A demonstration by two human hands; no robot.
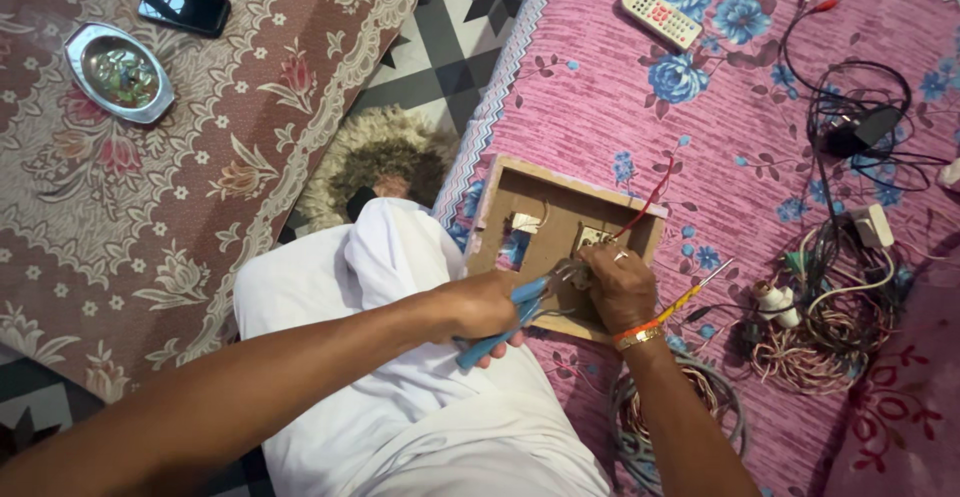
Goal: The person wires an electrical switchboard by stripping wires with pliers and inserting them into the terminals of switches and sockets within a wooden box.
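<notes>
While a person sits on the floor looking down over their own lap, the view takes in a wide pink floral bedsheet [600, 117] spread across the right half, from twelve to five o'clock, and a brown patterned rug [150, 217] filling the left, from seven to eleven o'clock. White clothing [400, 397] covers the lap at six o'clock.

Near the centre, resting on the pink sheet just past the knee, lies a shallow wooden switch box [560, 207], open side up, with a red wire [650, 197] trailing out of its far right corner. Both hands meet over its near edge. The left hand [485, 307] is closed around the blue handles of a pair of pliers [520, 307], whose nose points right into the box. The right hand [620, 287], with orange and gold bangles at the wrist, has its fingers pinched on a small fitting or wire end inside the box; exactly what they hold is hidden.

It looks like a wiring step, gripping or twisting a lead at a terminal. The next move would call for steady, small pressure from the pliers while the other hand holds the part firm.

At three to four o'clock lie tangled cables [830, 327] and a thin screwdriver [695, 292]. A white remote [660, 17] sits at one o'clock, a metal dish [118, 72] and a dark phone [183, 7] at ten to eleven o'clock.
</notes>
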